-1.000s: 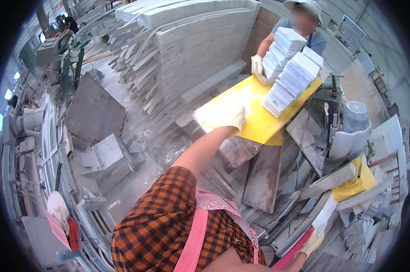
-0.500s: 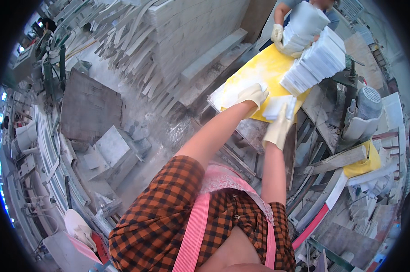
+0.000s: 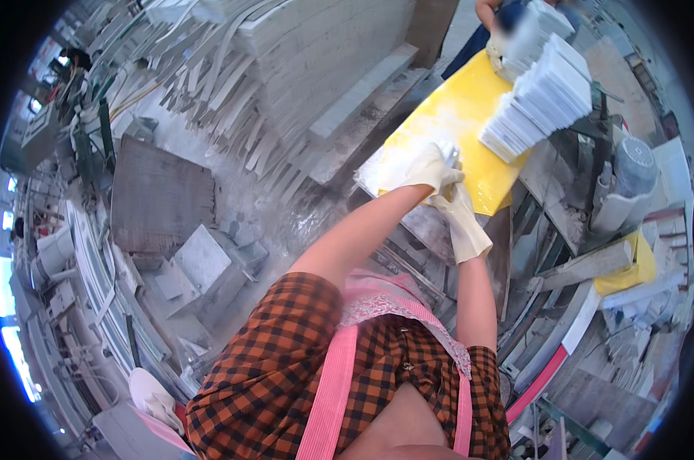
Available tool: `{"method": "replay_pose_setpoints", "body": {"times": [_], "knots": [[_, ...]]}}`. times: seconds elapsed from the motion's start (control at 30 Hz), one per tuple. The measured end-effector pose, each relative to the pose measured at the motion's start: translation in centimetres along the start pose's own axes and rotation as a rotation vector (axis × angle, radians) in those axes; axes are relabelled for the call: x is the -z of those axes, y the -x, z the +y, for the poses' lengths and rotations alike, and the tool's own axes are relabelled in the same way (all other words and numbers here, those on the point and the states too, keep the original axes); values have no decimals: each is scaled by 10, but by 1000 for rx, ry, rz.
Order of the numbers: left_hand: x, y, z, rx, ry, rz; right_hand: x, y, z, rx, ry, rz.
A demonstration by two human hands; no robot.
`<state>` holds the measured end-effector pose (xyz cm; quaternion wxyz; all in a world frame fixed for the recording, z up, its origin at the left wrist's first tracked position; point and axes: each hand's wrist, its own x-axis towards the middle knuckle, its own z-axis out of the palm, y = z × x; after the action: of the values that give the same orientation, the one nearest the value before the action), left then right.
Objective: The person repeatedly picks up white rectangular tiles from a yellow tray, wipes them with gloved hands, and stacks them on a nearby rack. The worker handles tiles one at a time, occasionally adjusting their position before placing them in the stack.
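Observation:
Both my hands wear cream gloves and meet over the near end of a yellow sheet (image 3: 488,182) dusted with white powder. Between them a small white tile (image 3: 449,152) stands tilted on edge, mostly covered by the gloves. My right hand (image 3: 456,208) is closed on it from the near side. My left hand (image 3: 423,170) curls round the tile's left side, its fingertips partly hidden. Just right of my hands, a leaning row of white tiles (image 3: 534,100) lies along the yellow sheet.
A co-worker's gloved hand (image 3: 497,50) is at the sheet's far end beside more white tiles (image 3: 532,34). Tall stacks of pale slabs (image 3: 324,61) stand ahead. At right are a grey motor (image 3: 634,169) and a yellow cloth (image 3: 629,264). A brown board (image 3: 163,195) lies at left.
My right hand has moved left with the tile, from beside the row to my left hand. The tile has turned from flat to edge-on. The co-worker has shifted toward the upper edge.

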<state>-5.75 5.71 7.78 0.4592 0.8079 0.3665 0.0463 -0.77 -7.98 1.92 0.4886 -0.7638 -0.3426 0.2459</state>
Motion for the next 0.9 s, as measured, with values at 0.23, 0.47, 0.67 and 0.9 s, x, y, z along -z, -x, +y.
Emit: {"method": "replay_pose_setpoints", "body": {"times": [0.23,0.47,0.67,0.9], "knots": [[-26,6,-7,-80,-61,186,100,88,45,30,-106,340],[-27,-31,-17,-302,-276,46,242,288,109,-225,151,921],[-15,-4,-7,-169,-2,-1,333,404,165,-519,618,1220],[-21,-27,-15,-109,-23,51,409,347,218,-662,993,966]]}}
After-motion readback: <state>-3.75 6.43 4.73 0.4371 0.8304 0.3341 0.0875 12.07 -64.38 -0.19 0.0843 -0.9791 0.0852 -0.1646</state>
